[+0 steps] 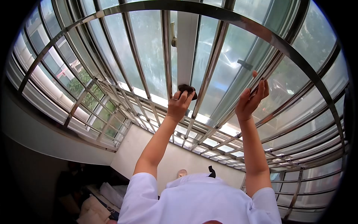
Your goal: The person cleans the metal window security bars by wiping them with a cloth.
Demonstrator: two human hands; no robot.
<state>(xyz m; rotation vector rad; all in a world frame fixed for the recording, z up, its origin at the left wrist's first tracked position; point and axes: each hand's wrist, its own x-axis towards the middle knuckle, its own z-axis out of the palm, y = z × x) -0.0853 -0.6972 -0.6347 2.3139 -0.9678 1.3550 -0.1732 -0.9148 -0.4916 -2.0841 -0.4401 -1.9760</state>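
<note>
A crumpled dark cloth [187,89] is in my left hand [179,105], whose fingers are closed on it. The cloth lies against the white window frame post [185,56], between two upright metal bars. My right hand [252,100] is raised farther right, its fingers curled around a slanting metal bar [274,63]. Part of the grip is hidden behind the bar. Beyond the bars stand glass panes [149,56], streaked and hazy in places. A pale window handle [173,34] sits on the frame above my left hand.
A curved metal band [156,6] crosses the bars overhead. Below my hands runs a metal grille [209,140] above a pale ledge [145,143]. Bundled fabric [93,211] lies in the dark lower left. A foot [181,173] shows beneath my white shirt.
</note>
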